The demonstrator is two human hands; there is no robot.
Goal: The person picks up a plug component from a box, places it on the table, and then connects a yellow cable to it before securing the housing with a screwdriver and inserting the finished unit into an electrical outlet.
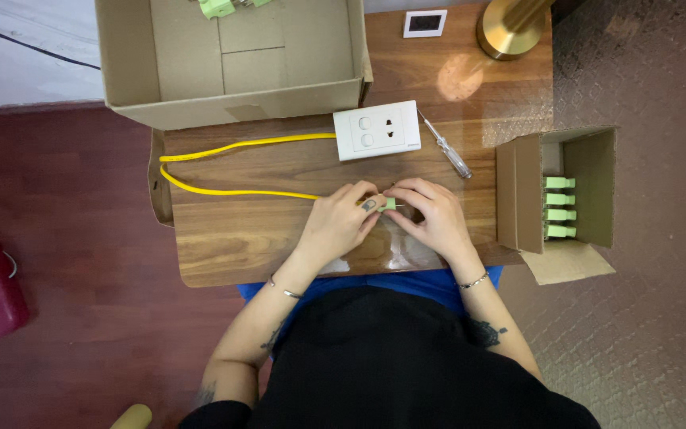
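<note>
- A room of a home, being used as a makeshift workbench, is being suggested.
- A small wooden table (pixel 224 246) is being worked at under the hands, with dark red flooring showing beside it.
- A brass lamp base (pixel 510 28) is being seen far beyond the right hand (pixel 430 218).
- Cardboard boxes (pixel 232 59), a white wall socket plate (pixel 376 129) and a screwdriver (pixel 448 147) are being kept just beyond the hands.
</note>
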